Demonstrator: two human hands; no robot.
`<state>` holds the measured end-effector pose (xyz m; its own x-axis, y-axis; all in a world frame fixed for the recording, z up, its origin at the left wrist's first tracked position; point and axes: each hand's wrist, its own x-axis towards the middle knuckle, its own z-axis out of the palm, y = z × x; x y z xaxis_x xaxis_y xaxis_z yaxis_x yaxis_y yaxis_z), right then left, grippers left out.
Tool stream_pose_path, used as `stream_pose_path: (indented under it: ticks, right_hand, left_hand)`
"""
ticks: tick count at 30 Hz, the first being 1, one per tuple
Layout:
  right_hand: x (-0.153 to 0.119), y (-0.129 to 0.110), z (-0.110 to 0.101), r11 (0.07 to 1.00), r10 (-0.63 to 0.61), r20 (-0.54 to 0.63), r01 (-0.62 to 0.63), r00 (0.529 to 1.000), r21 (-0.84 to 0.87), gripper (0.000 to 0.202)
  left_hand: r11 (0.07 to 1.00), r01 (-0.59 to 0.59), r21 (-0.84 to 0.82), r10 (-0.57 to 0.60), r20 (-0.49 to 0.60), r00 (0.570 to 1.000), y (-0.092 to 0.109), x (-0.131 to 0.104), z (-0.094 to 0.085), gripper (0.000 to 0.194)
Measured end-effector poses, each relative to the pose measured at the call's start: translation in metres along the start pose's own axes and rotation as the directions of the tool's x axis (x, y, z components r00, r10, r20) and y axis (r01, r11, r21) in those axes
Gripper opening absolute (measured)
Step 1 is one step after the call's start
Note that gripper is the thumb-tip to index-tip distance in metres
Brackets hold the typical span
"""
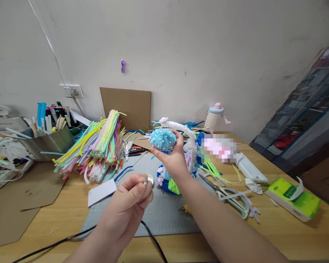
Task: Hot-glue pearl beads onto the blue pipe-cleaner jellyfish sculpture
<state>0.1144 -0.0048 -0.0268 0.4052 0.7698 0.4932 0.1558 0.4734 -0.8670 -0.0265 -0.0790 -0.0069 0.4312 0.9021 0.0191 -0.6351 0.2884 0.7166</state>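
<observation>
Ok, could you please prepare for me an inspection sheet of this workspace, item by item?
Surface: wooden table, grey cutting mat on it.
Work things: blue fuzzy dome dotted with white beads; white fuzzy arch beyond the right hand.
Clutter: pile of pipe cleaners, scissors at right, green-and-yellow pack farther right.
Hands: right hand holds the dome; left hand pinches a small pearl-like bead.
Cables: black cable crosses the mat's near edge; white cable runs down the wall to a socket.
Surroundings: leaning brown board, bottle.
Co-workers: nothing seen.
</observation>
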Motion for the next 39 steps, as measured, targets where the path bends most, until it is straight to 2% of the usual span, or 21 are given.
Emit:
stream_pose_path:
  ticks: [5, 8, 10, 15, 19, 22, 26, 33, 36, 39]
  right_hand:
    - [-0.009, -0.005, 0.003, 0.985, -0.105, -0.150, 0.082, 0.983, -0.154, 0.076]
    - [-0.013, -0.005, 0.004, 0.969, -0.155, -0.175, 0.115, 0.972, -0.220, 0.073]
    - [-0.015, -0.004, 0.004, 0.959, -0.180, -0.184, 0.131, 0.966, -0.250, 0.072]
    - [-0.014, -0.001, 0.004, 0.905, -0.267, -0.218, 0.167, 0.939, -0.391, 0.076]
    - [-0.013, -0.002, 0.005, 0.829, -0.362, -0.232, 0.198, 0.903, -0.523, 0.078]
    - [-0.013, -0.004, 0.005, 0.789, -0.399, -0.227, 0.206, 0.888, -0.579, 0.075]
    - [-0.014, -0.008, 0.005, 0.768, -0.416, -0.214, 0.216, 0.884, -0.603, 0.071]
    - [-0.014, -0.010, 0.005, 0.749, -0.449, -0.186, 0.254, 0.874, -0.612, 0.067]
    - [-0.015, -0.009, 0.005, 0.751, -0.448, -0.185, 0.256, 0.875, -0.609, 0.065]
    - [-0.015, -0.009, 0.005, 0.751, -0.445, -0.190, 0.249, 0.875, -0.611, 0.064]
  left_hand:
    - [0.968, -0.158, 0.194, 0.170, -0.046, 0.984, 0.017, 0.025, 0.013, 0.017]
    - [0.892, -0.294, 0.345, 0.311, 0.005, 0.950, 0.024, 0.043, 0.023, 0.013]
    - [0.824, -0.346, 0.450, 0.363, 0.050, 0.930, 0.028, 0.054, 0.030, 0.010]
    - [0.640, -0.326, 0.696, 0.344, 0.120, 0.931, 0.038, 0.073, 0.048, 0.015]
    - [0.424, -0.307, 0.852, 0.303, 0.186, 0.935, 0.049, 0.075, 0.060, 0.015]
    - [0.303, -0.301, 0.904, 0.285, 0.216, 0.934, 0.054, 0.072, 0.066, 0.012]
    - [0.194, -0.294, 0.936, 0.302, 0.228, 0.926, 0.054, 0.068, 0.067, 0.010]
    - [0.003, -0.301, 0.954, 0.386, 0.277, 0.880, 0.051, 0.068, 0.066, 0.008]
    - [-0.043, -0.301, 0.953, 0.405, 0.292, 0.867, 0.051, 0.067, 0.067, 0.007]
    - [-0.031, -0.325, 0.945, 0.411, 0.308, 0.858, 0.051, 0.067, 0.067, 0.007]
